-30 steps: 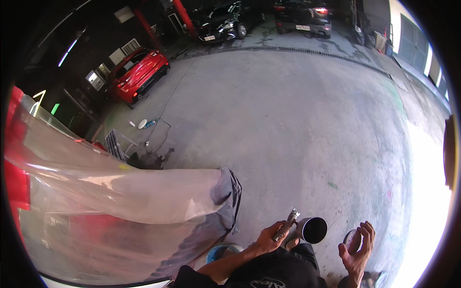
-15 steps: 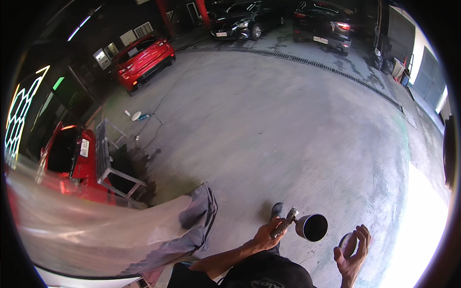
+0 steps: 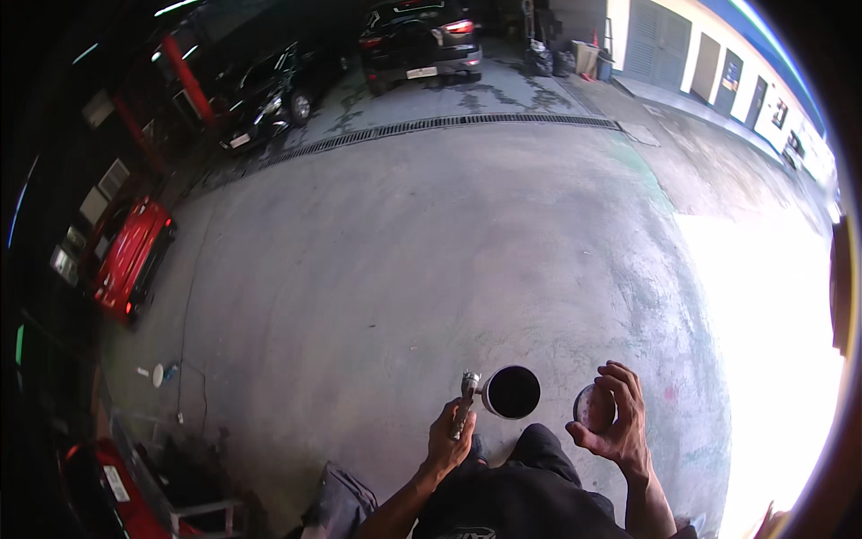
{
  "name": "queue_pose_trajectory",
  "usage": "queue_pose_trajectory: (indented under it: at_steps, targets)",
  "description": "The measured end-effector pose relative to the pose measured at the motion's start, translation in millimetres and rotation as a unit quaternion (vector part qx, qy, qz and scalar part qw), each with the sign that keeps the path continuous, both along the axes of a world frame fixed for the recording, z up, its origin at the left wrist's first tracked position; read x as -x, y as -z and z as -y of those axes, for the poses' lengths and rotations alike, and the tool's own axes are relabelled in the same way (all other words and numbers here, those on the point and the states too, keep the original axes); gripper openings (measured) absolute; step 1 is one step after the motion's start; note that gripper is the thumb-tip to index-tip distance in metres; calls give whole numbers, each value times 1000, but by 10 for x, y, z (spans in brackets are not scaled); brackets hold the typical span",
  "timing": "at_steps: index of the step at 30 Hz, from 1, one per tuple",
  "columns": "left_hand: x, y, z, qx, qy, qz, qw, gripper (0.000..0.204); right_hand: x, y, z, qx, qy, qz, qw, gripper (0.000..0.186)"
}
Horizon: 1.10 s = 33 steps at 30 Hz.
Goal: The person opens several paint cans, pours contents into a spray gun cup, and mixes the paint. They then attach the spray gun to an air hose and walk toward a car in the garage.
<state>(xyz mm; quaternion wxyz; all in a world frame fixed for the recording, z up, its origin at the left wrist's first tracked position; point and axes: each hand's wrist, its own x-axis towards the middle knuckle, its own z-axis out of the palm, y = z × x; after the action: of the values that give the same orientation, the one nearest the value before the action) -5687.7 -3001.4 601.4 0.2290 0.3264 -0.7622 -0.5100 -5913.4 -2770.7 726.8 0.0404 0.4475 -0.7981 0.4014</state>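
My left hand (image 3: 440, 442) is closed around the handle of a metal spray gun (image 3: 467, 395), its nozzle end pointing away from me. On the gun's right side sits a round metal cup (image 3: 487, 395) with its mouth uncovered; the inside looks dark and I cannot tell whether it holds liquid. To the right of the cup, apart from it, my right hand (image 3: 626, 422) grips a round lid (image 3: 593, 409) by its edge between thumb and fingers. The lid's flat face shows, greyish with reddish-brown tones.
A drain grate (image 3: 431, 127) crosses the concrete floor (image 3: 395, 251) ahead. Beyond it stand two dark cars; a red car (image 3: 135, 256) is at left. A cable (image 3: 184, 332) and white disc (image 3: 158, 375) lie left. Near my lower left are grey cloth (image 3: 341, 499) and a metal stand (image 3: 202, 510).
My view has swung right, so the cars and cloth shift leftward. Both hands keep their holds; the right hand has turned the lid's face more into view.
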Motion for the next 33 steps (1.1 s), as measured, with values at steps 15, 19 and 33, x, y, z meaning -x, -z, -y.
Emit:
queue_pose_trajectory:
  at_steps: [15,19,33]
  targets:
    - [3196,53,1384,122,123,42,984,42,2984,443,1033,75,44,34,996,86]
    - [3923,352,1541,88,232,-5,969,33,3340,673,901,73,112,107,985,88]
    - [6468,988,1311,-14,595,28,803,27,3648,650,999,119,431,118,886,86]
